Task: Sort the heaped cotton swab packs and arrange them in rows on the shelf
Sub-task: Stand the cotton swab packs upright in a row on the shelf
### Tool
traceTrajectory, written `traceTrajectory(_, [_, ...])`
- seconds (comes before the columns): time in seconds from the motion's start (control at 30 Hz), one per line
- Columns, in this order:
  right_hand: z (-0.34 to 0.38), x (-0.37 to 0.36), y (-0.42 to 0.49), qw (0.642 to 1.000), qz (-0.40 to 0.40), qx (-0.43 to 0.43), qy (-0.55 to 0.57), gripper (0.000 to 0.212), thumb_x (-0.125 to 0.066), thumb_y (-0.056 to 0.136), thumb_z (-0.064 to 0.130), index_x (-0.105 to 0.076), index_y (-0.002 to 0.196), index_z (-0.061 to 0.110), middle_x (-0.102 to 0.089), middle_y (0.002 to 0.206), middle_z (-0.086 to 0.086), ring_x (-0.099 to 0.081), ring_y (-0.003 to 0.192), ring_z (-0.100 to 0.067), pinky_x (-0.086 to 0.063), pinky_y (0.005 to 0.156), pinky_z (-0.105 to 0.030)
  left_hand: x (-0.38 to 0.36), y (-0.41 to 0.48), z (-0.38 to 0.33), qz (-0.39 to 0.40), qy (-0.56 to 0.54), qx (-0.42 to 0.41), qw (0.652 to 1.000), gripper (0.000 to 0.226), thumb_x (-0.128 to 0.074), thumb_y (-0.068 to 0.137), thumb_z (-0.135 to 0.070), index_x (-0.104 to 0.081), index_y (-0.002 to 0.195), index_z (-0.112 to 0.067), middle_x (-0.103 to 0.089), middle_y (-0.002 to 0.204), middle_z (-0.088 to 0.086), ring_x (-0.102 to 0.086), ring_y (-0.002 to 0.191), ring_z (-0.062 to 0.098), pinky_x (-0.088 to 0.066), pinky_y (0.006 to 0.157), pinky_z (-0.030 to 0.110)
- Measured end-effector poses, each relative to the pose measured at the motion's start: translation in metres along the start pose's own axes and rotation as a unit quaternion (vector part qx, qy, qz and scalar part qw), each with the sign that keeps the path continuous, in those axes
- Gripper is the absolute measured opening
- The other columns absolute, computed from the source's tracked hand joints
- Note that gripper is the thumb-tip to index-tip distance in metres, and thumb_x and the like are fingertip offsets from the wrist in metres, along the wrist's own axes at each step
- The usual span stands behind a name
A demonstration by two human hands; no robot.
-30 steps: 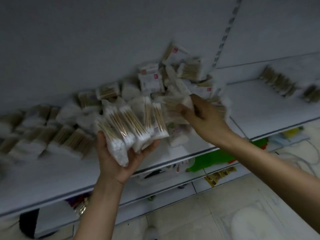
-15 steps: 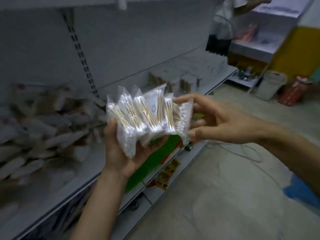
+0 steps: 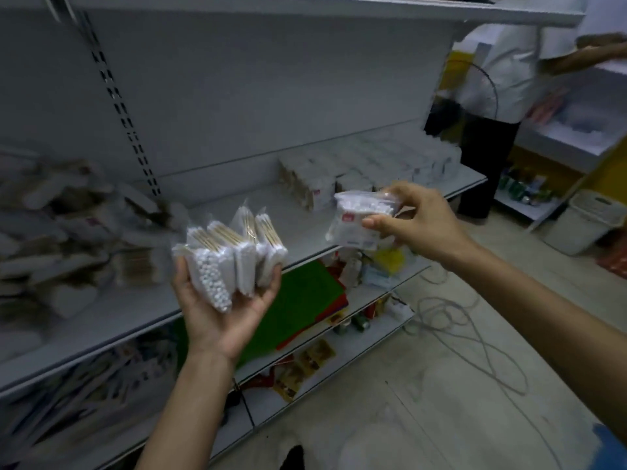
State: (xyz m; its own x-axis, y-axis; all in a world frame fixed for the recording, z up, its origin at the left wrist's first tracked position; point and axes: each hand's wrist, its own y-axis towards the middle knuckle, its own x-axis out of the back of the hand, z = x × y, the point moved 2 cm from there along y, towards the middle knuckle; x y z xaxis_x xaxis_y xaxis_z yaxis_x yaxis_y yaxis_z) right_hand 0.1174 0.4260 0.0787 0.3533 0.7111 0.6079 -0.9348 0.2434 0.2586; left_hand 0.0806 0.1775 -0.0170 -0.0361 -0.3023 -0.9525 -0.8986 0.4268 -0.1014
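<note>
My left hand [image 3: 224, 313] grips a fanned bundle of several clear cotton swab packs [image 3: 234, 256] with wooden sticks, held upright in front of the white shelf [image 3: 305, 232]. My right hand [image 3: 420, 222] pinches a single white swab pack [image 3: 359, 218] with a red label, apart from the bundle and to its right. On the left of the shelf lies a blurred heap of swab packs [image 3: 68, 232]. Further right on the same shelf, arranged rows of packs [image 3: 339, 181] stand side by side.
A slotted upright [image 3: 118, 103] divides the shelf's back panel. Lower shelves hold green sheets [image 3: 302, 307] and small goods. Cables [image 3: 468, 320] trail over the floor. A person in a white top [image 3: 492, 83] stands at the shelf's far end, near a white bin [image 3: 590, 215].
The view has swung right along the shelf. My right hand has pulled one pack away from the bundle in my left hand and moved it to the right.
</note>
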Motion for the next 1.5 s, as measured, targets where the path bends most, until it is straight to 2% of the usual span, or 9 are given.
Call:
traceTrajectory(0.1, [-0.024,-0.009,0.045,0.996,0.026,0.029,-0.076,0.031,-0.075,0.078,0.035,-0.059,0.096,0.016,-0.068,0.084,-0.005,-0.067,0.070,-0.017,-0.057,0.064,-0.040,0.009,0.032,0.009,-0.023,-0.035,-0.003,0.999,0.064,-0.062,0.070,-0.059,-0.061,0.120,-0.019,-0.065,0.119,0.016,-0.064,0.108,0.033,-0.047,0.097,0.050])
traceTrajectory(0.37, [-0.088,-0.027,0.145,0.935,0.096,0.124,-0.317,0.031,-0.069,0.083,0.041,-0.067,0.105,0.019,-0.065,0.107,-0.007,-0.062,0.095,-0.029,-0.048,0.082,-0.041,0.016,0.132,0.039,-0.042,-0.089,0.025,0.995,0.062,-0.091,0.035,-0.041,-0.074,0.085,-0.008,-0.067,0.105,0.017,-0.063,0.101,0.032,-0.052,0.085,0.047])
traceTrajectory(0.67, [-0.127,-0.072,0.226,0.884,0.120,0.226,-0.391,0.032,-0.074,0.075,0.043,-0.073,0.097,0.019,-0.060,0.098,-0.008,-0.053,0.096,-0.032,-0.023,0.083,-0.036,0.025,0.168,0.052,-0.140,-0.068,0.000,0.988,0.104,-0.095,0.033,-0.043,-0.060,0.128,-0.018,-0.061,0.128,0.017,-0.061,0.113,0.038,-0.050,0.089,0.055])
traceTrajectory(0.9, [-0.148,-0.080,0.236,0.841,0.104,0.386,-0.365,0.018,-0.064,0.066,0.030,-0.070,0.076,0.016,-0.060,0.068,-0.003,-0.058,0.066,-0.026,-0.025,0.075,-0.033,0.015,0.166,0.084,-0.159,-0.069,-0.067,0.983,0.102,-0.096,0.027,-0.040,-0.063,0.120,-0.013,-0.061,0.126,0.022,-0.063,0.108,0.042,-0.049,0.086,0.060])
traceTrajectory(1.1, [-0.142,-0.063,0.239,0.836,0.106,0.432,-0.321,0.031,-0.064,0.072,0.035,-0.074,0.084,0.009,-0.064,0.081,-0.011,-0.061,0.077,-0.031,-0.025,0.076,-0.033,-0.018,0.157,0.127,-0.091,-0.038,-0.097,0.990,0.082,-0.091,0.043,-0.043,-0.070,0.116,-0.011,-0.058,0.131,0.021,-0.057,0.117,0.042,-0.049,0.090,0.060])
traceTrajectory(1.17, [-0.129,-0.043,0.228,0.904,0.114,0.369,-0.181,0.036,-0.051,0.087,0.043,-0.073,0.091,0.014,-0.068,0.086,-0.007,-0.062,0.081,-0.028,-0.034,0.079,-0.033,-0.026,0.150,0.138,-0.055,-0.030,-0.114,0.991,0.081,-0.087,0.050,-0.045,-0.066,0.122,-0.014,-0.057,0.133,0.019,-0.055,0.121,0.042,-0.048,0.091,0.059])
traceTrajectory(1.23, [-0.117,-0.024,0.216,0.949,0.245,0.200,0.005,0.035,-0.046,0.093,0.052,-0.069,0.092,0.026,-0.070,0.085,0.001,-0.065,0.076,-0.014,-0.047,0.072,-0.029,-0.032,0.143,0.150,-0.009,-0.035,-0.120,0.992,0.080,-0.085,0.057,-0.044,-0.061,0.126,-0.013,-0.055,0.134,0.021,-0.051,0.123,0.044,-0.046,0.094,0.060])
traceTrajectory(1.33, [-0.112,-0.010,0.197,0.888,0.448,0.055,0.083,0.034,-0.052,0.088,0.054,-0.066,0.099,0.026,-0.071,0.081,0.005,-0.067,0.065,-0.006,-0.050,0.060,-0.021,-0.041,0.135,0.171,0.048,-0.014,-0.109,0.993,0.082,-0.080,0.067,-0.044,-0.050,0.136,-0.014,-0.047,0.142,0.021,-0.042,0.131,0.044,-0.038,0.102,0.061])
traceTrajectory(1.5, [-0.107,0.007,0.194,0.883,0.455,0.089,0.075,0.025,-0.065,0.087,0.035,-0.072,0.100,0.015,-0.072,0.085,-0.003,-0.064,0.065,-0.005,-0.051,0.055,-0.017,-0.044,0.123,0.193,-0.027,-0.015,-0.158,0.987,0.103,-0.087,0.054,-0.044,-0.042,0.144,-0.021,-0.042,0.147,0.021,-0.040,0.132,0.047,-0.037,0.099,0.068])
